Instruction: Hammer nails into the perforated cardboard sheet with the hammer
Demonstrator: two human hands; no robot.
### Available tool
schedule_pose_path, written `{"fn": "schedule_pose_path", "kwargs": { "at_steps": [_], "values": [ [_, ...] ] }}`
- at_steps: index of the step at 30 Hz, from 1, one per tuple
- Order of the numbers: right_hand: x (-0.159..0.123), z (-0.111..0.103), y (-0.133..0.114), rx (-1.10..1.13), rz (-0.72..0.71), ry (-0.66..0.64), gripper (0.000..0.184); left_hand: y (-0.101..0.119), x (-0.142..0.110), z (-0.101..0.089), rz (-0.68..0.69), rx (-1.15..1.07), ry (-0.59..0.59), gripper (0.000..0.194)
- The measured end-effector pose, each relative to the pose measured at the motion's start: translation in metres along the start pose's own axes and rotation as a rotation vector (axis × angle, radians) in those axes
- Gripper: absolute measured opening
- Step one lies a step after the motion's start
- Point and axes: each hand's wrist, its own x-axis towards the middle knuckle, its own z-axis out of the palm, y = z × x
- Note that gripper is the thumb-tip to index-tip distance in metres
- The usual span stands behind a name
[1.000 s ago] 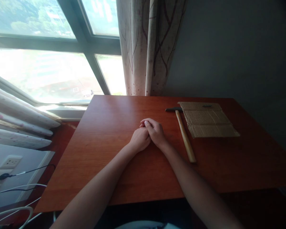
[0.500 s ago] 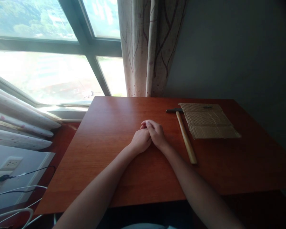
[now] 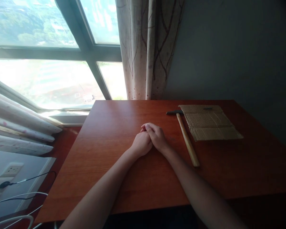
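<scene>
My left hand (image 3: 142,143) rests on the wooden table, closed, with its fingers mostly hidden under the other hand. Folded over it is my right hand (image 3: 157,135), its thumb on top and its fingers curled around the left hand's front. No object shows between the two clasped hands. To the right of them lies a hammer (image 3: 188,140) with a pale wooden handle and a dark metal head. The head's right end meets the edge of a sheet of corrugated cardboard (image 3: 209,122). On the cardboard's far part lie small dark pieces (image 3: 207,108), too small to make out.
The reddish-brown table (image 3: 90,171) stands by a large window (image 3: 62,82) and a patterned curtain (image 3: 143,47). A grey wall (image 3: 228,57) rises behind its right side. At the left, low down, are wall sockets (image 3: 12,170) with a plug and several cables (image 3: 26,194).
The view has tilted up slightly, so everything sits a little lower. My hands stay clasped in the same place; the hammer and cardboard have not moved.
</scene>
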Motion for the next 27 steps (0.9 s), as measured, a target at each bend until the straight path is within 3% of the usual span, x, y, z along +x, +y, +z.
{"fn": "schedule_pose_path", "kwargs": {
  "at_steps": [14,27],
  "values": [
    [0.002,-0.004,-0.004,0.104,0.037,-0.191,0.043,-0.002,-0.001,0.002,-0.069,0.006,0.051,0.036],
    [0.003,-0.005,-0.005,0.193,0.086,-0.181,0.038,0.008,0.001,0.0,-0.103,0.137,0.02,0.036]
  ]
}}
